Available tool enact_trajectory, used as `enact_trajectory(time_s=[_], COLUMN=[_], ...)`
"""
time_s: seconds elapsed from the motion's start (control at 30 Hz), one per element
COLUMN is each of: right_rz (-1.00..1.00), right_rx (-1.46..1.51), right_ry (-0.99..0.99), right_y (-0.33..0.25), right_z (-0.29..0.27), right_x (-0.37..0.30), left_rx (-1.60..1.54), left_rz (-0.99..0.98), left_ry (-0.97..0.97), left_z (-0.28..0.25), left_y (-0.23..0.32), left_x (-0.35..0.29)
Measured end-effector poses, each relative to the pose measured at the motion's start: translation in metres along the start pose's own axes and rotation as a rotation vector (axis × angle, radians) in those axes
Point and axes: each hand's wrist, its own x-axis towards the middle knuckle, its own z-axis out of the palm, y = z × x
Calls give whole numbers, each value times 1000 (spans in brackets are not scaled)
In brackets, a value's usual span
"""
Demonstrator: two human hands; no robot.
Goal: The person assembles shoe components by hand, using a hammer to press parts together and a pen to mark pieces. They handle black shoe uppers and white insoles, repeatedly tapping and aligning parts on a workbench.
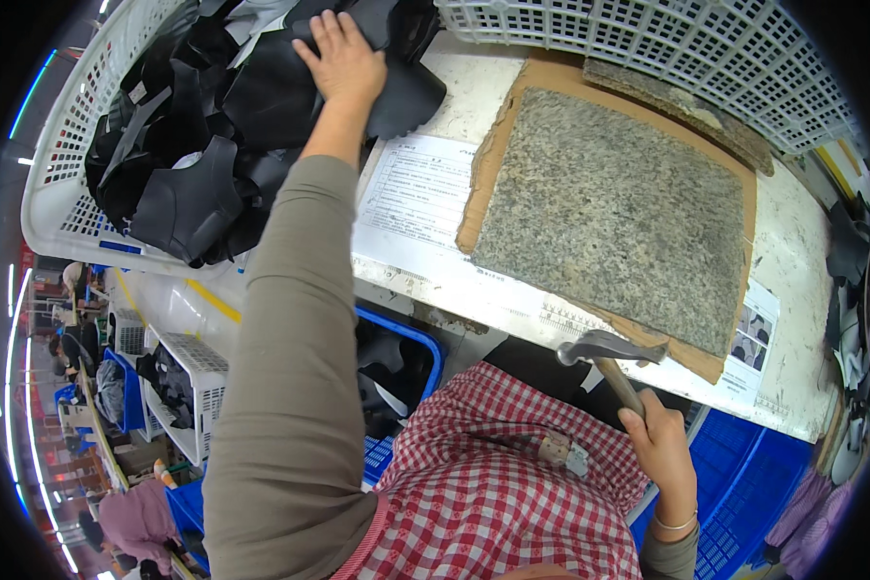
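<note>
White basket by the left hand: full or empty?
Well filled, not empty: black pieces heap up inside the white basket, and the left hand lies on a piece at the heap's right.

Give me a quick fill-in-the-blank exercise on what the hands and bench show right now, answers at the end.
1. The right hand grips a ____ by its handle.
2. The left hand lies on sheet-like pieces coloured ____.
3. The speckled grey slab lies on brown ____.
4. The checked apron is white and ____.

Missing words: hammer; black; cardboard; red.
</note>
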Motion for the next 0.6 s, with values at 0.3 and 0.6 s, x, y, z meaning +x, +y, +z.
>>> enact_trajectory(time_s=[0.3, 0.6], right_rz=[-205, -176], right_rx=[16, 85], right_ry=[64, 54], right_y=[-5, -4], right_z=[-3, 10], right_x=[-3, -41], left_rx=[169, -156], left_rz=[94, 408], left_ry=[-162, 484], left_z=[-78, -201], left_y=[-41, 50], left_x=[82, 42])
